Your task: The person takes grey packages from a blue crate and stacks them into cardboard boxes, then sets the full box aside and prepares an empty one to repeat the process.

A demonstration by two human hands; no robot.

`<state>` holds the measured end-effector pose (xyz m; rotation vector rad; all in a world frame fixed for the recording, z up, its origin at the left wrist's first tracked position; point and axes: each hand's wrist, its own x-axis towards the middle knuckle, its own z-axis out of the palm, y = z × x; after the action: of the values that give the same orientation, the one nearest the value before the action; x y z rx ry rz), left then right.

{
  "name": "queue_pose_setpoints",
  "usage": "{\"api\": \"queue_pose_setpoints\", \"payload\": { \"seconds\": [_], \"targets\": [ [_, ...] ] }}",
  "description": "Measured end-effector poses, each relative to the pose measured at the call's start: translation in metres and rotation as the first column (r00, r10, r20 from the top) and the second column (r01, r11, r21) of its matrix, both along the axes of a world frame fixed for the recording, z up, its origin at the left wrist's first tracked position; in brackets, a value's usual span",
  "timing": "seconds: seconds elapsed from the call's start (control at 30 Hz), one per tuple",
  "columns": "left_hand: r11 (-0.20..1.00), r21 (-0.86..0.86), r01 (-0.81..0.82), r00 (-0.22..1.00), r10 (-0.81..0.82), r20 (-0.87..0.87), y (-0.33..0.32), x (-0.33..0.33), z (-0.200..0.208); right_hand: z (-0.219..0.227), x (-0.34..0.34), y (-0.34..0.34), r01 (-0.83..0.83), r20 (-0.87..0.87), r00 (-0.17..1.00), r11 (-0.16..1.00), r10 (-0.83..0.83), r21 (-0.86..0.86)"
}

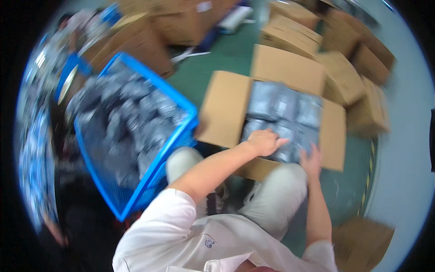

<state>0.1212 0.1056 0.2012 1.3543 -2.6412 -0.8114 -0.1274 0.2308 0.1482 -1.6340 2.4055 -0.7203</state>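
Observation:
An open cardboard box (pixel 225 109) in front of me holds several grey plastic-wrapped packages (pixel 286 103) packed in rows. My left hand (pixel 265 142) rests on the near-left packages, thumb stretched out to the right and the other fingers partly hidden. It looks open, with nothing seen in its grasp. At the box's near-right corner, my right hand (pixel 311 162) is open, its spread fingers against the last package. To my left stands a blue plastic crate (pixel 158 158), heaped with loose dark-grey bagged items (pixel 131 115).
Cardboard boxes (pixel 342 77) stand along the wall at the far right, with more cartons (pixel 136 45) at the far left. Another carton (pixel 362 242) is at the near right. People in blurred clothing (pixel 38 154) are at the left edge. The floor (pixel 199 75) is green.

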Motion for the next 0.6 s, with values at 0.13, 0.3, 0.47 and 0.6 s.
{"api": "queue_pose_setpoints", "payload": {
  "seconds": [0.13, 0.3, 0.47, 0.6],
  "targets": [
    [0.983, -0.051, -0.175, 0.933, 0.149, -0.327, -0.022, 0.158, 0.108, 0.009, -0.01, 0.048, 0.1, 0.093, 0.992, 0.974, -0.083, -0.201],
    [0.45, -0.265, -0.853, 0.509, 0.831, -0.226, -0.042, 0.392, 0.057, 0.009, -0.016, 0.049, 0.253, 0.284, 0.941, 0.942, -0.186, -0.22],
    [0.131, 0.052, -0.99, 0.127, 0.989, -0.082, -0.105, 0.463, -0.046, 0.039, -0.007, 0.021, 0.169, 0.278, 0.957, 0.943, -0.086, -0.288],
    [0.203, 0.133, -0.97, 0.184, 0.972, -0.146, -0.158, 0.457, -0.086, 0.081, 0.019, 0.026, 0.045, 0.112, 0.994, 0.956, -0.013, -0.289]
  ]
}}
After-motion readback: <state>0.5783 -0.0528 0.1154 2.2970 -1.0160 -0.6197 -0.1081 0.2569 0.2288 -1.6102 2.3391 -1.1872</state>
